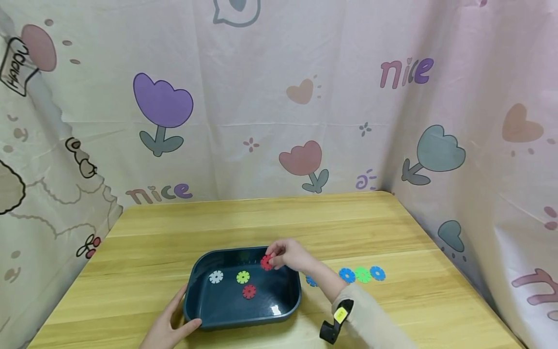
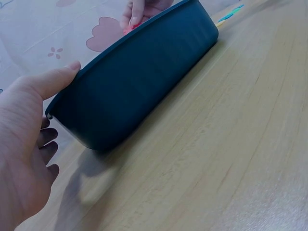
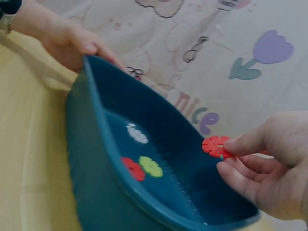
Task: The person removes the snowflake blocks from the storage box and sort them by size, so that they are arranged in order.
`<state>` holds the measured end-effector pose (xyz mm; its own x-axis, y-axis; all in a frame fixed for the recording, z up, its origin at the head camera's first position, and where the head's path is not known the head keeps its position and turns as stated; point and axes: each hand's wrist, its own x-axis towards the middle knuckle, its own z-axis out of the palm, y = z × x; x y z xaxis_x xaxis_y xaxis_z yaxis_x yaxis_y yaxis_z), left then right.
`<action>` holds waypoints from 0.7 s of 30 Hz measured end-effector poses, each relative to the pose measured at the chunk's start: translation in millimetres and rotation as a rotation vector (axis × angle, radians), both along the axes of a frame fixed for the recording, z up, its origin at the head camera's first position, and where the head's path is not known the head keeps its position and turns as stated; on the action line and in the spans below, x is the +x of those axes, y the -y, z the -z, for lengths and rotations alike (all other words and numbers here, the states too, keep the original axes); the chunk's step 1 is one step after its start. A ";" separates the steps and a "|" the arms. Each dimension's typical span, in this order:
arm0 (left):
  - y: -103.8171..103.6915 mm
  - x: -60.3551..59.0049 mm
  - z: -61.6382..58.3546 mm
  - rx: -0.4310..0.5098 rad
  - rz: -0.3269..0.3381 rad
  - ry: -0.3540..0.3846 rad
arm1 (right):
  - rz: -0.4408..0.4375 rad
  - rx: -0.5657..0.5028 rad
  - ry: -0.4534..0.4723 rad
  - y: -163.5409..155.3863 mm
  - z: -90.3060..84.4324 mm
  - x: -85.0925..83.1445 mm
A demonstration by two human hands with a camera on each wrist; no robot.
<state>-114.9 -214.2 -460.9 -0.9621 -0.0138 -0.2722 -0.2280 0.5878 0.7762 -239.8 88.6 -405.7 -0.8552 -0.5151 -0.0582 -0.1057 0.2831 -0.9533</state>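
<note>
"Disc (image 1: 265, 262), red and notched: where is it?"

"In your right grip (image 1: 288, 255). You pinch it between thumb and fingers, above the inside of the dark tray (image 1: 226, 308), toward the far right corner."

"And your left grip (image 1: 167, 320)?"

"It holds the near left corner, thumb on the rim, fingers along the outside of the end wall. It sits left of your right grip and closer to you."

"What lies in there?"

"Three pieces, all left of your right grip: the yellow-green piece (image 1: 242, 277), the white piece (image 1: 215, 277) farther off, and the second red piece (image 1: 249, 292) just beside the yellow-green one, on your side of it."

"And on the counter (image 1: 131, 281)?"

"Right of your right grip you have a blue piece (image 1: 311, 281), partly hidden by your forearm (image 1: 330, 281). Past the forearm, a green piece (image 1: 363, 275) lies between two blue ones (image 1: 377, 273). Behind that grip, you wear a black strap (image 1: 329, 333) at the sleeve (image 1: 370, 315)."
</note>
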 end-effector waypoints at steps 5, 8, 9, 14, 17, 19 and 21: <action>-0.2 0.4 -0.8 -0.017 0.005 -0.003 | 0.034 -0.051 0.019 -19.9 -5.9 -4.9; -0.8 0.1 -1.4 -0.035 0.011 -0.009 | 0.070 -0.068 0.029 -33.3 -6.3 -8.3; -1.1 -0.2 -1.5 -0.038 0.011 -0.008 | 0.080 -0.071 0.029 -38.2 -7.0 -8.9; -2.1 -0.7 -2.2 -0.037 0.006 0.006 | 0.121 -0.075 0.026 -64.8 -8.9 -9.8; -2.4 -0.6 -2.8 -0.028 0.004 0.012 | 0.146 -0.071 0.033 -82.8 -8.7 -9.6; -2.4 -0.7 -3.2 -0.022 0.002 0.015 | 0.173 -0.062 0.040 -95.3 -8.2 -9.5; -2.5 -1.1 -3.2 -0.025 0.006 0.009 | 0.204 -0.062 0.045 -108.1 -7.2 -9.5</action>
<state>-116.0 -211.7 -457.7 -0.9598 -0.0146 -0.2802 -0.2309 0.6083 0.7593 -249.3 196.7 -398.5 -0.9392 -0.3357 -0.0723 -0.0092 0.2350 -0.9719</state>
